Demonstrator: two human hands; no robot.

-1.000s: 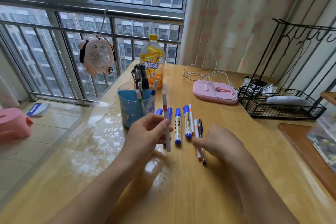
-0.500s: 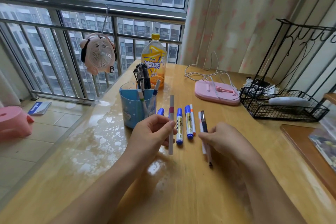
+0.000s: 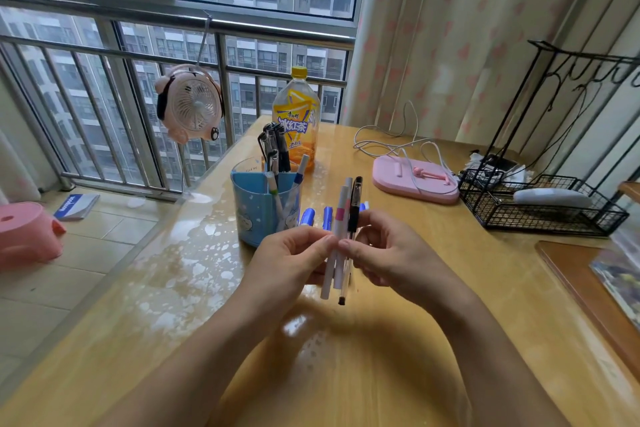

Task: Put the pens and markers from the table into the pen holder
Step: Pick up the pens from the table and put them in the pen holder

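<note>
Left hand [image 3: 291, 263]: grip pinching the white pen with pink band [image 3: 335, 239]
Right hand [image 3: 388, 253]: grip pinching the black pen [image 3: 354, 208] alongside
Pen holder [image 3: 258, 208]: blue, just behind both hands on the desk [image 3: 398, 357]
Bottle [image 3: 296, 118]: yellow label, reads "冰红茶"

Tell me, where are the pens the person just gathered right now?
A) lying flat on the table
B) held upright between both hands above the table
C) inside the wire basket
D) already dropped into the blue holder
B: the left hand and right hand pinch a bundle of pens upright between their fingertips, above the table and in front of the blue holder.
</note>
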